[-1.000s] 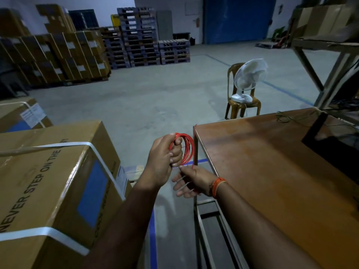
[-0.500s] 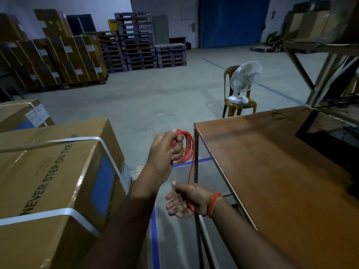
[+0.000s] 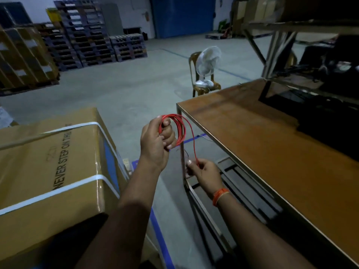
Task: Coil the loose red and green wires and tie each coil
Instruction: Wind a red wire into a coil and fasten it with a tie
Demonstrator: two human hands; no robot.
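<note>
To our left a big strapped cardboard box (image 3: 52, 171) runs out of the picture; to our right the brown table (image 3: 272, 152) does too, its far right end lost in dark clutter we cannot make out. Open concrete floor (image 3: 126, 90) lies between and beyond them. Our left hand (image 3: 157, 141) curls its fingers round the red wire coil (image 3: 179, 131), just off the table's near-left corner. One strand drops to our right hand (image 3: 204, 172), pinched between thumb and fingers.

box (image 3: 48, 171) left, table (image 3: 272, 152) right, fan (image 3: 207, 61) on chair (image 3: 196, 88) behind.
</note>
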